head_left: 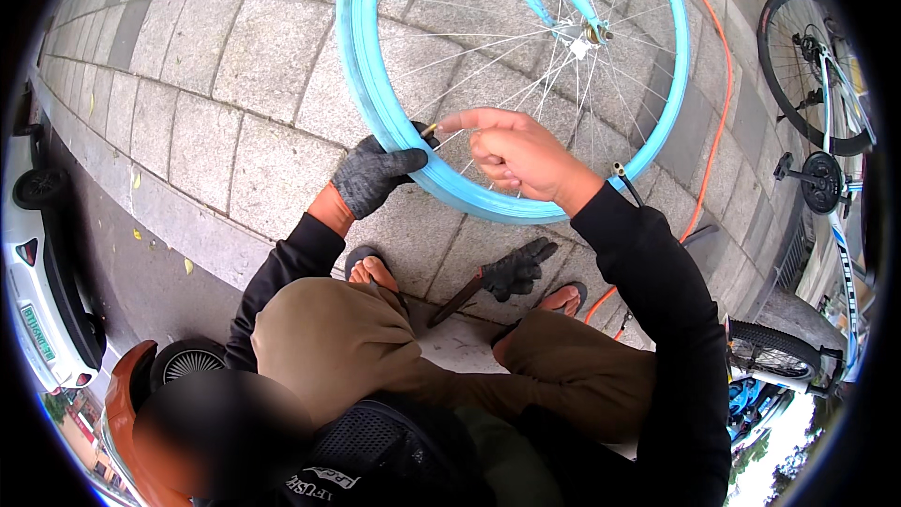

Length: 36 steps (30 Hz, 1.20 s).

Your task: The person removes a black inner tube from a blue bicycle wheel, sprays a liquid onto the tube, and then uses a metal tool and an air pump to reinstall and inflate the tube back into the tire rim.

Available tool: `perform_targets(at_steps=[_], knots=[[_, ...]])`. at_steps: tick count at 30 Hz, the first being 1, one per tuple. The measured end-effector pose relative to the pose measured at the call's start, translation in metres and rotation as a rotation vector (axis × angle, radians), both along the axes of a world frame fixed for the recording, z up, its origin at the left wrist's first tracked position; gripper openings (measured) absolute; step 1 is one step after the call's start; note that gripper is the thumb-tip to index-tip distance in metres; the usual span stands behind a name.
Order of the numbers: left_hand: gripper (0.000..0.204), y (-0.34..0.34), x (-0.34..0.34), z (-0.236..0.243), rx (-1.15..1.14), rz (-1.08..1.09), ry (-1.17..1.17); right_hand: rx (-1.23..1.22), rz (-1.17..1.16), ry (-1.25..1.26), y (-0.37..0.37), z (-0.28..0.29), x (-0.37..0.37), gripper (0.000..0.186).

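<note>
Head view shows a person squatting on the pavement before a blue wheel [375,84] that stands upright in a blue fork. The left hand [374,174], in a grey glove, is closed around the lower rim [488,207] and steadies it. The right hand [511,155] is bare, with the index finger stretched toward the rim and the other fingers curled; if they pinch something small, one cannot tell. The rim looks bare and glossy, no tire is seen on it, and the spokes are thin and shiny. So the tire seems already off, and mounting seems left. A second glove [516,268] lies on the ground near a flat tool [458,300].
</note>
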<state>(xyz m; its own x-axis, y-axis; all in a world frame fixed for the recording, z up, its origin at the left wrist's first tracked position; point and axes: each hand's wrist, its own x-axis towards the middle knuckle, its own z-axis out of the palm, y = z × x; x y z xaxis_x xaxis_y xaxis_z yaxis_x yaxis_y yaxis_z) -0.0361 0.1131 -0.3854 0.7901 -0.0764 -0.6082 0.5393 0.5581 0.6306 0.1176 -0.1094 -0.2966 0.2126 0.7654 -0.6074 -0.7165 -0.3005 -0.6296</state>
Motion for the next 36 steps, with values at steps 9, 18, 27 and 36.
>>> perform_targets(at_steps=[9, 18, 27, 36], knots=[[0.056, -0.001, 0.001, 0.007, 0.095, -0.031, -0.030, -0.167, 0.104, -0.414, 0.009, -0.019, -0.003, 0.049], [0.062, 0.001, 0.000, 0.005, 0.051, -0.035, -0.004, -0.179, 0.145, -0.506, 0.014, -0.024, -0.003, 0.050], [0.056, -0.003, 0.000, 0.006, 0.035, 0.006, -0.036, -0.166, 0.155, -0.580, 0.014, -0.034, -0.005, 0.048], [0.056, 0.001, -0.002, -0.004, -0.011, -0.012, -0.033, -0.129, 0.180, -0.583, 0.010, -0.030, -0.006, 0.046]])
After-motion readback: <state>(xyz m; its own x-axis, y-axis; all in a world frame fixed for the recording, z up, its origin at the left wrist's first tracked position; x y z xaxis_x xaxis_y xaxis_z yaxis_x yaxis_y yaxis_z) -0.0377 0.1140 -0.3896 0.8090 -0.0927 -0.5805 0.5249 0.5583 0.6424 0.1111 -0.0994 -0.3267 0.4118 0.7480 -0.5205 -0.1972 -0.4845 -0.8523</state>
